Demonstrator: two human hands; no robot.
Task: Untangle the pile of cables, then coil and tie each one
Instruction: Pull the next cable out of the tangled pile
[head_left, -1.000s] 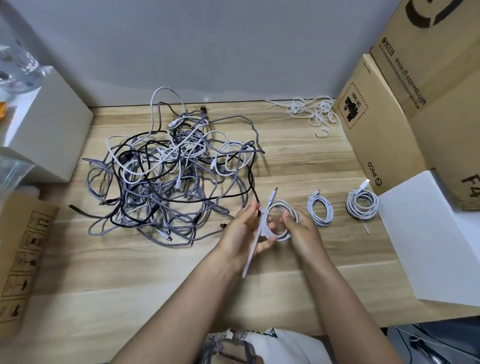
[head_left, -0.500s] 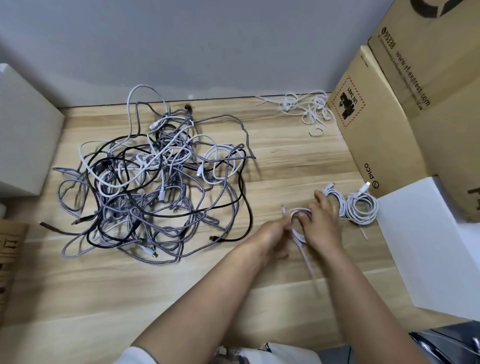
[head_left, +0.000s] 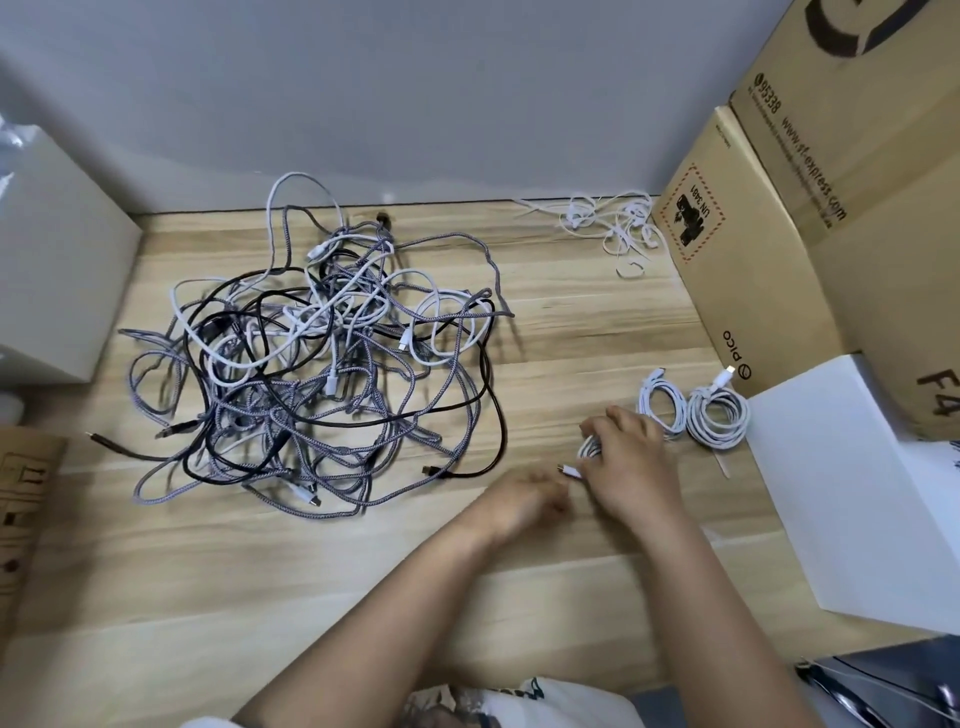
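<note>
A small white coiled cable (head_left: 589, 448) is covered by the right hand (head_left: 631, 465) on the wooden counter (head_left: 571, 332), the fingers curled over it and pressing it down, while its white plug end (head_left: 570, 471) is seen sticking out toward the left hand (head_left: 524, 499). The left hand is blurred beside that plug with its fingers bent inward; whether anything is gripped by it cannot be told. Just beyond the right hand, two finished white coils (head_left: 662, 402) (head_left: 718, 415) are laid side by side, the farther one touching a white box (head_left: 857, 493). Well apart to the left, the tangled pile of cables (head_left: 322, 374), grey braided, black and white, is spread over the counter. A cluster of white ties (head_left: 613, 223) is scattered near the wall, next to stacked cardboard boxes (head_left: 753, 249). Another pale box (head_left: 57, 270) is stood at the left edge.
</note>
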